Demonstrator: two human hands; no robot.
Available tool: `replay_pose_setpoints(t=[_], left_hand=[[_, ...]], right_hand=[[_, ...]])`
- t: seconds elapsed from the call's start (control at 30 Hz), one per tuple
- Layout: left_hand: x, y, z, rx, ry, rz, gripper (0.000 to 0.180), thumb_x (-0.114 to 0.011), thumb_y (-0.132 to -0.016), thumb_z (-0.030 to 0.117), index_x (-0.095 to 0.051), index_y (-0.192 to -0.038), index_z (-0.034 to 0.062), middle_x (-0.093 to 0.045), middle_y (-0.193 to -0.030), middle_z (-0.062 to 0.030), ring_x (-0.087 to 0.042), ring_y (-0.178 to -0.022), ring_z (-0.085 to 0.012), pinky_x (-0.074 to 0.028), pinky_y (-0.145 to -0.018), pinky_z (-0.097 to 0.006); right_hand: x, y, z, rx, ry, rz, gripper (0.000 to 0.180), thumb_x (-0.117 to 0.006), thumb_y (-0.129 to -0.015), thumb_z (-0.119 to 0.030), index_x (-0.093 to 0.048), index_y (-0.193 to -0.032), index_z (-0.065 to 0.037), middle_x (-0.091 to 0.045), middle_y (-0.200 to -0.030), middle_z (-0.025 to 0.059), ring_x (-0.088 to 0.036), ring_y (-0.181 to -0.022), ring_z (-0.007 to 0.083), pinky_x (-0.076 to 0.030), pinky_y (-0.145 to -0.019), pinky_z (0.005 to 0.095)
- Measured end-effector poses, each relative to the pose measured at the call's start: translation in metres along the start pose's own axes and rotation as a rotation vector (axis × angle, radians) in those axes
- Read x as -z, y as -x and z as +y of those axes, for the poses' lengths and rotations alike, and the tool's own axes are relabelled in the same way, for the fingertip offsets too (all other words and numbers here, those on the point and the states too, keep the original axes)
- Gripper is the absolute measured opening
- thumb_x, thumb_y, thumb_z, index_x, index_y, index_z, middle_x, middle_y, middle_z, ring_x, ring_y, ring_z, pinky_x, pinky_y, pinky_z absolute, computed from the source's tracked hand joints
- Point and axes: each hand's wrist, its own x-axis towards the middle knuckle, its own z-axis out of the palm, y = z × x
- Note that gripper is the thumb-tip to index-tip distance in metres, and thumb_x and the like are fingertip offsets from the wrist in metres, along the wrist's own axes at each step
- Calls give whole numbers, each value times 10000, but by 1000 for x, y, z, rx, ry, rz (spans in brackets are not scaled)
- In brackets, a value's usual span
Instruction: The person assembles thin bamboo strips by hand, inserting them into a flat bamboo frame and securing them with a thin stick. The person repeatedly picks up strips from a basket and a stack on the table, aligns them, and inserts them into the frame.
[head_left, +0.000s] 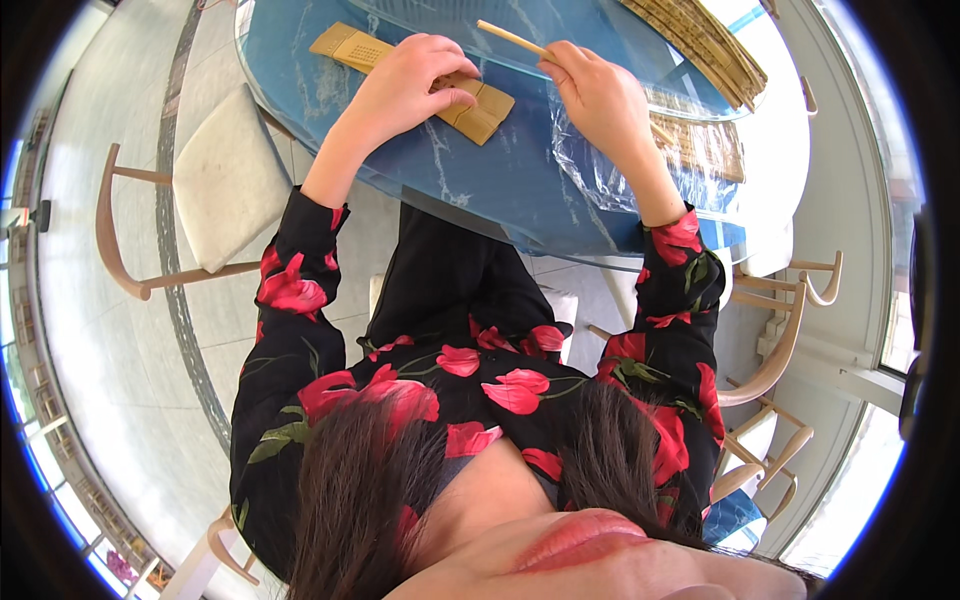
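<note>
My left hand [415, 88] is over a flat golden-brown cardboard packet [480, 118] lying on the blue table. Its fingers curve loosely, with the thumb apart from the forefinger, and part of the packet is hidden under it. Small print and a paler band show toward the packet's far left end. My right hand [600, 92] is closed, pinching the near end of a pale wooden chopstick [508, 38]. The chopstick points to the far left, just above the tabletop; whether it is one or a pair pressed together, I cannot tell.
A clear plastic bag [590, 165] with a bundle of thin wooden sticks [710, 150] lies right of my right hand. Farther back, brown patterned sticks [695, 45] lie in a row. The blue marbled table [300, 65] has a raised glass turntable. A cushioned chair [225, 180] stands left.
</note>
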Motion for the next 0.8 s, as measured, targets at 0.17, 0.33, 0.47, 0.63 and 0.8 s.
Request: replay_pose_setpoints(t=[0.17, 0.33, 0.47, 0.63, 0.8], left_hand=[[10, 3, -2, -21, 49, -85, 296, -806, -825, 206, -738, -1092, 99, -656, -1137, -28, -575, -1150, -251, -475, -989, -372], [16, 7, -8, -96, 93, -106, 266, -778, -829, 108, -742, -1091, 81, -672, -1114, -31, -592, -1124, -243, -499, -955, -362], [19, 4, -15, 2, 259, -163, 206, -736, -856, 45, -739, -1062, 48, -684, -1082, -44, -632, -1034, -229, -528, -861, -338], [16, 5, -19, 91, 251, -94, 98, -688, -925, 44, -709, -1017, 21, -679, -1060, -53, -649, -961, -206, -526, -803, -313], [7, -7, 6, 32, 222, 215, 77, -639, -989, 116, -668, -1018, 51, -629, -856, -68, -624, -826, -232, -491, -732, -340]], right_hand=[[1, 0, -1, 7, -5, -2, 192, -600, -1021, -292, -634, -1023, -104, -693, -861, 104, -655, -728, 382, -518, -626, 466], [2, 0, -2, 7, -13, -4, 187, -603, -1019, -290, -644, -1038, -109, -693, -860, 102, -658, -733, 380, -522, -630, 462], [2, 0, -3, -5, -10, -21, 183, -602, -1019, -288, -646, -1042, -112, -694, -861, 100, -658, -733, 378, -525, -632, 458], [4, -1, -5, -15, -8, -40, 182, -599, -1022, -287, -643, -1040, -111, -697, -865, 98, -661, -735, 375, -527, -636, 454], [6, -1, -2, -62, -77, 1, 217, -640, -1002, -306, -676, -1050, -97, -692, -861, 107, -654, -727, 366, -518, -638, 432]])
